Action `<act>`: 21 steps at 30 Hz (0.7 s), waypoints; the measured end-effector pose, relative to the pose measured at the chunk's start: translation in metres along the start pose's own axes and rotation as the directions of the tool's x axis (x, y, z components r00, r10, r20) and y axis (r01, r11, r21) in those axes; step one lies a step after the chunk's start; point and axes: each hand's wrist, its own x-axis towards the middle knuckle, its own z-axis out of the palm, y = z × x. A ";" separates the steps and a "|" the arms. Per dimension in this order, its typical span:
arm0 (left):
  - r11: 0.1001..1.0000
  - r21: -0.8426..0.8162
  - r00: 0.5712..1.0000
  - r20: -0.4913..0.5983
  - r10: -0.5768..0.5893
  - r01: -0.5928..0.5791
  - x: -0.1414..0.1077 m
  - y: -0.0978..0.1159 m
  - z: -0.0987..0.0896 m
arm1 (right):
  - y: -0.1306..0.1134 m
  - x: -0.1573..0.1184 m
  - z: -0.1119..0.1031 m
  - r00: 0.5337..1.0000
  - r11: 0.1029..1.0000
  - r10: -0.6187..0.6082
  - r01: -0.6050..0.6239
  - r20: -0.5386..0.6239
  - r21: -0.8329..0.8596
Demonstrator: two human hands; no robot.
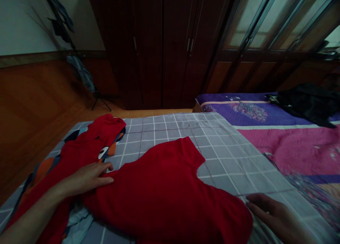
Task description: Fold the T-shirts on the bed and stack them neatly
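A red T-shirt lies spread across the grey checked bedsheet, one short sleeve pointing away from me. My left hand pinches its left edge, thumb on top and fingers curled over the far side. At the shirt's right end, my right hand has thumb and fingers pressed together by the edge; the hand is blurred and dim. Pale cloth shows just below it. Left of the shirt, partly under my left forearm, is another red garment with a cartoon eye, over orange and navy patterned cloth.
A second bed with a purple and pink quilt stands at the right, a black garment on it. Dark wardrobe doors rise beyond the bed. At the far left stands a thin rack with hanging clothes.
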 end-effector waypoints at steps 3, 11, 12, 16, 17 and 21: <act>0.999 -0.026 0.999 0.042 -0.025 0.026 0.010 0.000 0.009 | -0.013 0.029 0.025 0.997 0.986 -0.078 0.073 -0.023 -0.148; 0.991 -0.133 0.999 0.046 -0.028 0.034 -0.004 0.008 0.015 | -0.135 0.115 0.109 0.829 0.719 -0.531 0.551 0.177 -0.424; 0.987 -0.157 0.998 0.049 -0.026 0.033 -0.007 0.010 0.017 | -0.148 0.124 0.122 0.805 0.691 -0.555 0.586 0.207 -0.424; 0.961 -0.276 0.998 -0.038 -0.049 0.037 -0.017 0.010 0.026 | -0.179 0.145 0.171 0.731 0.606 -0.602 0.681 0.322 -0.412; 0.946 -0.323 0.995 -0.075 -0.060 0.033 -0.019 0.009 0.026 | -0.184 0.146 0.178 0.720 0.594 -0.601 0.693 0.346 -0.410; 0.840 -0.542 0.995 -0.088 -0.052 -0.005 -0.036 0.006 0.023 | -0.197 0.140 0.174 0.738 0.610 -0.560 0.674 0.375 -0.417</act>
